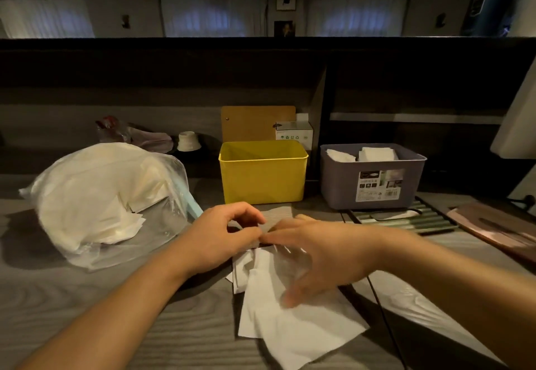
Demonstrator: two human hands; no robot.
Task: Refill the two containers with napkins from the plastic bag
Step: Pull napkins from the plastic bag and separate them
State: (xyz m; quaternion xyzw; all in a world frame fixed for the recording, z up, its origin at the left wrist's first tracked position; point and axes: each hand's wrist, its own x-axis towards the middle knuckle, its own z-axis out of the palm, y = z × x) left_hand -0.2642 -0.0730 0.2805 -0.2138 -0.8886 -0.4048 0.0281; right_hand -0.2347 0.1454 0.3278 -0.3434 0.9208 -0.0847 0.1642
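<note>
Near the table's front edge, my left hand (229, 235) pinches clear wrap over napkins (290, 311); right hand (316, 256) lies released. I'd peel gently, keeping the stack square.

A brown board (256, 122) is seen upper middle, with a small white box (294, 133) beside it. A white cup (188, 141) is seen left. A wooden tray (499, 229) is seen right.

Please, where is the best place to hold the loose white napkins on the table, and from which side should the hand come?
Probably the near free edge of the loose napkins, taken from above, toward the person. They lie flat and fanned on the table, and both hands cover their far end, so only this edge is free to pinch.
</note>
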